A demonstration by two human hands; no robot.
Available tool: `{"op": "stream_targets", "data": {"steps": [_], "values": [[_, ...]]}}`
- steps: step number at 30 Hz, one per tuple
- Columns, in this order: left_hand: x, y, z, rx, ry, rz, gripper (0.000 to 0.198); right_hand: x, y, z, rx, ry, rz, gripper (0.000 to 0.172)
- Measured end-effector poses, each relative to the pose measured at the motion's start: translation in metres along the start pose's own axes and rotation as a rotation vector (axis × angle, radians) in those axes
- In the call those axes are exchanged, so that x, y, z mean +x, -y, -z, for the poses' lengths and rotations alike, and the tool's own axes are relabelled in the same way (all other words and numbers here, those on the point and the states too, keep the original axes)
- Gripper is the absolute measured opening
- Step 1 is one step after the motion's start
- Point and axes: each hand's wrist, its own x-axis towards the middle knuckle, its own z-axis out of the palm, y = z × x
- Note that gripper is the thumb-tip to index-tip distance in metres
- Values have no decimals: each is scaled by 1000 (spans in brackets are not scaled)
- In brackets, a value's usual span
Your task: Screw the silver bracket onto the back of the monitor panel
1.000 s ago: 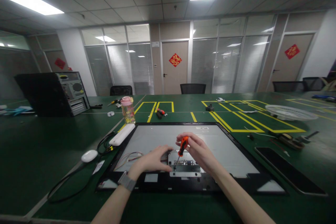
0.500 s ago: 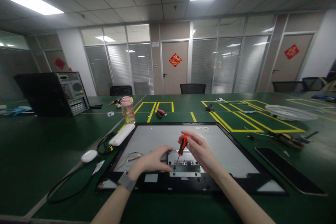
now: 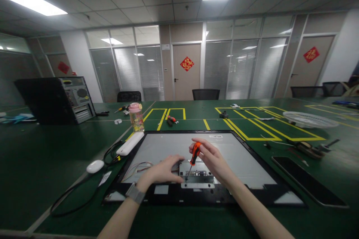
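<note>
A monitor panel (image 3: 241,157) lies back-up on the green table, black-framed with a grey metal back. Near its front edge sits a small metal circuit-board cover (image 3: 199,176). My right hand (image 3: 214,160) is closed on an orange-handled screwdriver (image 3: 194,154), whose tip points down at the cover's left side. My left hand (image 3: 162,170), a watch on its wrist, rests on the panel with fingers curled against the cover's left edge. Thin coloured wires (image 3: 137,167) run out to the left of that hand.
A white power adapter (image 3: 130,143), a white mouse (image 3: 95,166) and black cables lie to the left. A pink-capped bottle (image 3: 136,117) and a PC case (image 3: 56,99) stand behind. A black strip (image 3: 308,185) and small tools lie to the right, near a clear fan guard (image 3: 310,120).
My right hand has shifted slightly on the screwdriver handle, as if turning it. The left hand and the panel have stayed in place.
</note>
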Motion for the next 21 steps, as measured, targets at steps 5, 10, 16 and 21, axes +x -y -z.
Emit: {"op": "stream_targets", "data": {"steps": [5,10,16,21], "values": [[0,2,-1,-1,-13,11,76,1,-5,4,-54,-66,10,29],[0,4,-2,9,-17,8,75,1,-5,5,-64,-62,1,33],[0,3,-1,8,-15,-4,72,0,-3,2,-32,-39,27,26],[0,4,-2,6,-20,10,75,1,-4,5,13,-14,10,21]]}}
